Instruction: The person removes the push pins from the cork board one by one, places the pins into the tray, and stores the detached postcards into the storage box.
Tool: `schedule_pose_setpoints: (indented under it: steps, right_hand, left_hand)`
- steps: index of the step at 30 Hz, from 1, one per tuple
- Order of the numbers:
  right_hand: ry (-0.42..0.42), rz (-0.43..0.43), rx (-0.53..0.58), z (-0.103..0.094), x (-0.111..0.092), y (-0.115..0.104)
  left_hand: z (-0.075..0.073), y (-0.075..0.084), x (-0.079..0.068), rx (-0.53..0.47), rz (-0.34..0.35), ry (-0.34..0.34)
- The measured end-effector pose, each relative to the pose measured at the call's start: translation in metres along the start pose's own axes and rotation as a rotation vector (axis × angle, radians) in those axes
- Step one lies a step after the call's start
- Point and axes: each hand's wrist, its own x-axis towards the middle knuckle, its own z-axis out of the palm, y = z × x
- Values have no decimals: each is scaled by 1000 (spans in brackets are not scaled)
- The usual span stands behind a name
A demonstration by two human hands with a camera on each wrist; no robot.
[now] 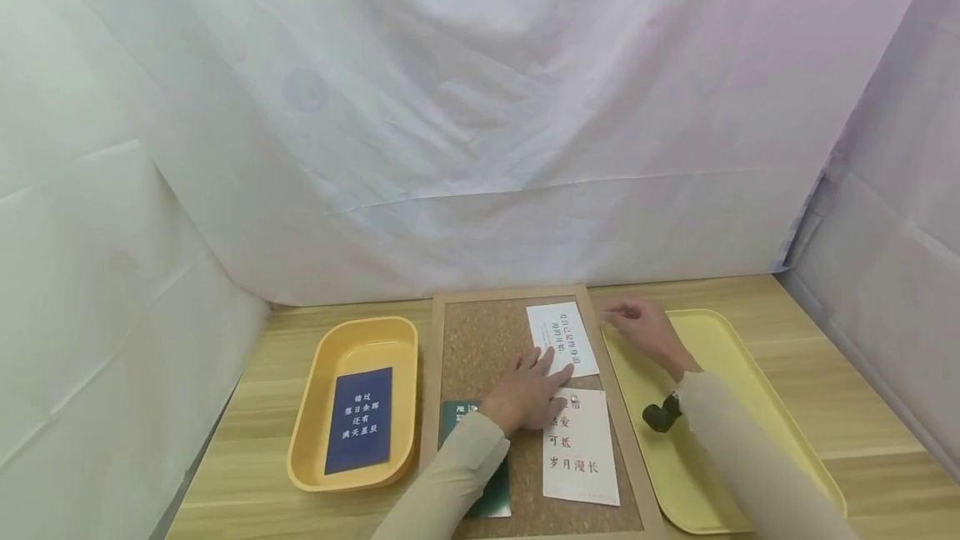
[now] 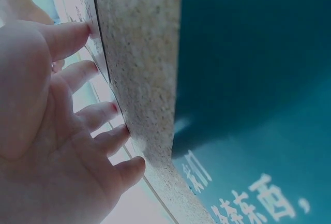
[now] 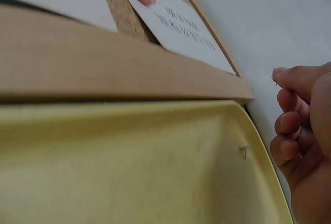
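On the corkboard [image 1: 480, 323], my left hand [image 1: 525, 390] lies palm down with spread fingers. Its fingertips rest on the white card [image 1: 551, 325] at the top right and reach the edge of a second white card [image 1: 581, 473] below. A green card [image 1: 491, 494] lies partly hidden under my left forearm. My right hand [image 1: 645, 327] is raised over the far end of the yellow tray [image 1: 712, 323], near the board's frame. Its thumb and forefinger pinch a small thumbtack, whose thin point [image 3: 276, 84] sticks out below the fingertips.
Another thumbtack [image 3: 244, 150] lies in the yellow tray. An orange-yellow bin [image 1: 303, 448] left of the board holds a dark blue card [image 1: 360, 419]. A round tack head [image 1: 574, 398] shows on the lower white card. White cloth [image 1: 450, 107] hangs behind the wooden table [image 1: 240, 407].
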Motion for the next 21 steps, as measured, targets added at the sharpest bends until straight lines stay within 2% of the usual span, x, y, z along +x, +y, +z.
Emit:
schedule_pose_setpoints:
  steps: [9,21]
  right_hand:
    - [11,30,-71,-17,-7,18]
    - [41,-2,-87,-21,-10,33]
  left_hand:
    - [-1,-1,0,-14,2,2]
    - [-1,-1,0,-34,4,2]
